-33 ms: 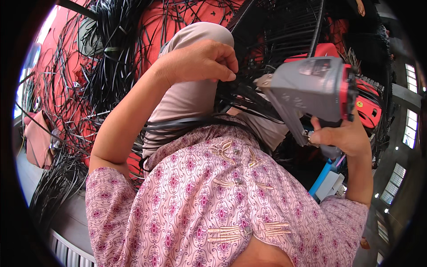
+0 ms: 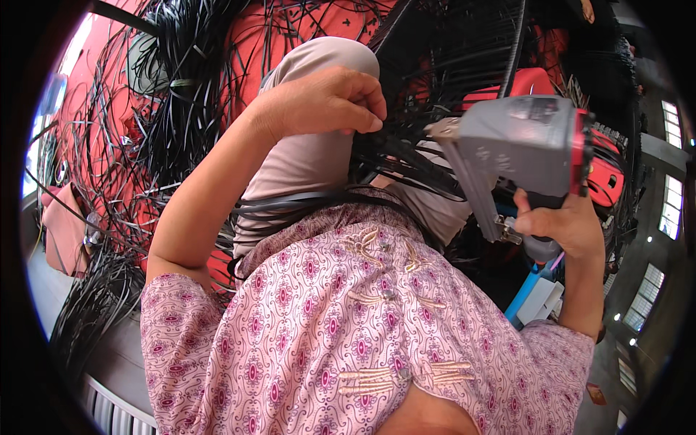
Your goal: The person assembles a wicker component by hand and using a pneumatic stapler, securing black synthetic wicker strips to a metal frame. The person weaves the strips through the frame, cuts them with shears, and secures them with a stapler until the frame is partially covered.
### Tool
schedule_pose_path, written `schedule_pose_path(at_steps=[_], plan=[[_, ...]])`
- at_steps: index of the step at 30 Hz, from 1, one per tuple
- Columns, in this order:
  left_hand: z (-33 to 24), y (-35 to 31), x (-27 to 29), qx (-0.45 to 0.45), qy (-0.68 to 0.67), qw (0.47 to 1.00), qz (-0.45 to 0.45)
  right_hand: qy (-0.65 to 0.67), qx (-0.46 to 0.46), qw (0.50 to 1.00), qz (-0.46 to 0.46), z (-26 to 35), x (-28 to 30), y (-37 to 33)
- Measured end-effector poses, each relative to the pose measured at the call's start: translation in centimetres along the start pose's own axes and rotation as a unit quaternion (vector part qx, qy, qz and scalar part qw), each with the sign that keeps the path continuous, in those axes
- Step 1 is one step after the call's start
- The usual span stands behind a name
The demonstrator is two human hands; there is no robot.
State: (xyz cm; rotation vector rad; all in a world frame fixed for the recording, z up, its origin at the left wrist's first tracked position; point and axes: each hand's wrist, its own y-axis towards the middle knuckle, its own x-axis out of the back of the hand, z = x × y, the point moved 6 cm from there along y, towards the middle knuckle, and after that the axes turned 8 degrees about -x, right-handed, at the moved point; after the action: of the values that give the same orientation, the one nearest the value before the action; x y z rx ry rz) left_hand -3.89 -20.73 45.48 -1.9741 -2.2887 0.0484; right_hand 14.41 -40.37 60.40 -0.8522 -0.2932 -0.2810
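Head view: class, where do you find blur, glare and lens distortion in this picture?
In the head view, the grey and red tool in the right hand looks smeared, perhaps by motion, while the patterned shirt is crisper; also in the head view, the right-side windows glare white, and fisheye bending shows toward the blackened corners.

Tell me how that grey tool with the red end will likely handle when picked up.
The grey tool probably feels top-heavy, since its bulk sits at one end. Its hard-looking casing suggests it stays stiff. Laid down, it might tip sideways, as the slim rail gives it an uneven shape.
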Motion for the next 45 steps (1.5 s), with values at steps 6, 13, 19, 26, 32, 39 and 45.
schedule_pose_path(at_steps=[6, 13, 19, 26, 32, 39, 45], plan=[[-3.8, 1.0, -1.3, -0.035, 0.189, 0.980, -0.041, 0.276, 0.078, 0.939, -0.189, -8.4, 8.2, -4.9], [-4.6, -0.3, -3.2, 0.050, 0.213, 0.966, -0.135, 0.297, 0.116, 0.925, -0.205, -16.1, 17.9, 1.6], [-2.5, -0.5, -2.4, 0.127, 0.069, 0.982, -0.126, 0.183, 0.041, 0.934, -0.305, -23.3, 27.9, 14.8], [-2.3, -1.1, -2.7, 0.165, -0.048, 0.979, -0.110, 0.072, 0.004, 0.936, -0.343, -37.4, 44.4, 33.1], [-5.0, -0.9, -3.0, 0.042, 0.189, 0.977, -0.094, -0.024, -0.080, 0.909, -0.408, -38.0, 44.4, 41.5], [-3.8, -0.4, -3.2, -0.001, 0.223, 0.969, -0.109, -0.264, -0.040, 0.740, -0.617, -32.6, 48.0, 32.6], [-3.4, -0.6, -2.9, -0.052, 0.232, 0.966, -0.102, 0.058, 0.312, 0.809, -0.495, -7.3, 21.8, 13.3]])
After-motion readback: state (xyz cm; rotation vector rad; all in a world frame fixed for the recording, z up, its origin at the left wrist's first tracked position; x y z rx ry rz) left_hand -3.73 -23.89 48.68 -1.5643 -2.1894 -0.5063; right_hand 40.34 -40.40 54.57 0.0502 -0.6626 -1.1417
